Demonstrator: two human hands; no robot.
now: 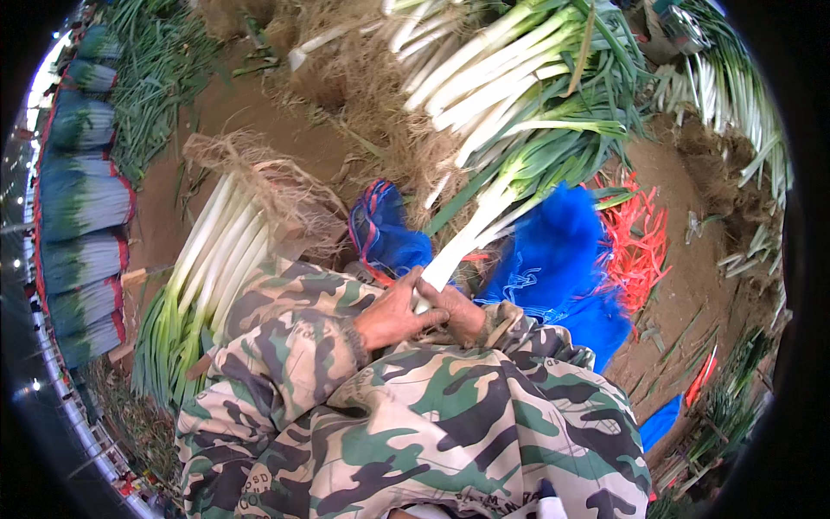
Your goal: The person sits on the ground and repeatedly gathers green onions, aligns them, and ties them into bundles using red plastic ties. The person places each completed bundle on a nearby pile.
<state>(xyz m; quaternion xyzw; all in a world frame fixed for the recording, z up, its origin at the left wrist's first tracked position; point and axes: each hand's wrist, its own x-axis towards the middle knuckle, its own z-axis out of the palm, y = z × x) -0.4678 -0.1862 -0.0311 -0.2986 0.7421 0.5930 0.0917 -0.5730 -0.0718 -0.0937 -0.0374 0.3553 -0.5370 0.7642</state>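
Both hands meet at the white lower end of a green onion stalk (452, 257), just in front of the camouflage-clad torso. My left hand (395, 313) grips it from the picture's left, fingers bent around the end. From the other side, my right hand (456, 308) is closed on the same end. The stalk's green leaves point up and right, over a large pile of green onions (506, 78) with long brown roots. Beside my left arm lies a row of green onions (224, 246), roots up and leaves down. The palms are hidden.
Blue mesh bags (551, 253) lie right of the hands, another blue mesh piece (389, 227) above them. Red plastic strips (639, 240) are heaped at the right. Packed blue-netted bundles (84, 194) stand in a row at far left. More green onions (726, 97) lie at far right.
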